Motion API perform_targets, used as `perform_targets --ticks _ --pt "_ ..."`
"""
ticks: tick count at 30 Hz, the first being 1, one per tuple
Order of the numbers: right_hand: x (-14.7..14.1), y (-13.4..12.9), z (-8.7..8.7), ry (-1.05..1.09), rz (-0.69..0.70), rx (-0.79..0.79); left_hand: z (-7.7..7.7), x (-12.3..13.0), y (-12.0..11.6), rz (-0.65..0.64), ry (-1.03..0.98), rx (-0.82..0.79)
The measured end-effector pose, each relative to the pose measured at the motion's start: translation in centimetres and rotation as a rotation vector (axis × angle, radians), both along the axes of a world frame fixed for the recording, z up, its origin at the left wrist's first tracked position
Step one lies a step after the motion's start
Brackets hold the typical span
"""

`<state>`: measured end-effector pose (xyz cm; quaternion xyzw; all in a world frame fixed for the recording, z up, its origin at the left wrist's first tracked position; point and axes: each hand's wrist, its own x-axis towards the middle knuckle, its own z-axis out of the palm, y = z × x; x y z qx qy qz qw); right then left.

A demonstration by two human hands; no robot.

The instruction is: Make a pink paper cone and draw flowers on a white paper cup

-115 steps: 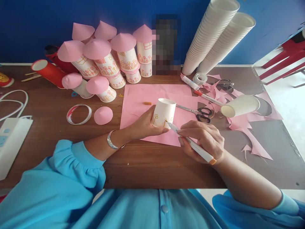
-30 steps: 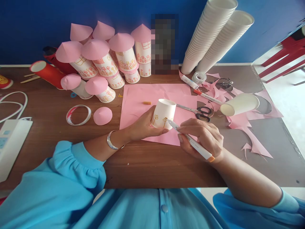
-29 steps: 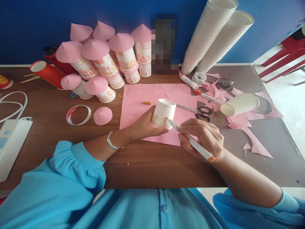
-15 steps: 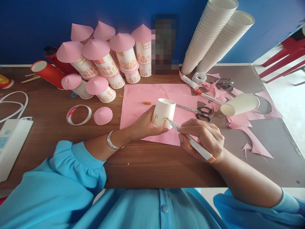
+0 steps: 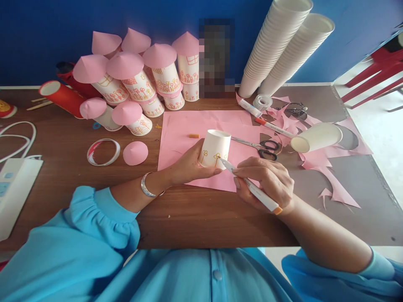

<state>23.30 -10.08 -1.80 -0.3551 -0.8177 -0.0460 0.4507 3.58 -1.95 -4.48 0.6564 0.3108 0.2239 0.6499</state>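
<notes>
My left hand [image 5: 195, 161] is closed round a white paper cup [image 5: 217, 144], thumb along its lower side. Small yellow-orange flowers are drawn on the cup's wall. A white marker pen [image 5: 261, 195] with an orange end is gripped in my right hand [image 5: 267, 182], its tip at a flower on the cup. Under the cup lies pink paper [image 5: 176, 126], with the orange pen cap [image 5: 194, 136] on it. Scissors [image 5: 266, 149] with black handles rest just right of the cup.
Decorated cups with pink cone roofs [image 5: 126, 65] stand at the back left. Tall stacks of paper cups [image 5: 267, 50] lean against the blue wall. A tape ring [image 5: 103, 152], a loose cup [image 5: 317, 137], a red-capped marker [image 5: 273, 127], paper scraps [image 5: 340, 188] and a power strip [image 5: 19, 188] lie around.
The marker tip has shifted very slightly on the flower, down toward its stem. Both hands keep their holds, and the whole view has drifted a little.
</notes>
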Motion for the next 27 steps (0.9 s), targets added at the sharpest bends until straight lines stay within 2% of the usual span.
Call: perform_targets --ticks 10,21,27 --pt "0.05 0.01 -0.03 -0.017 -0.044 0.026 0.26 -0.08 -0.04 0.004 -0.005 -0.027" --pt "-0.01 -0.01 -0.12 0.000 -0.036 0.023 0.05 -0.20 0.08 0.000 -0.017 -0.010" --pt "-0.11 0.00 -0.16 0.005 -0.033 0.023 0.14 -0.22 -0.01 -0.005 -0.024 -0.052"
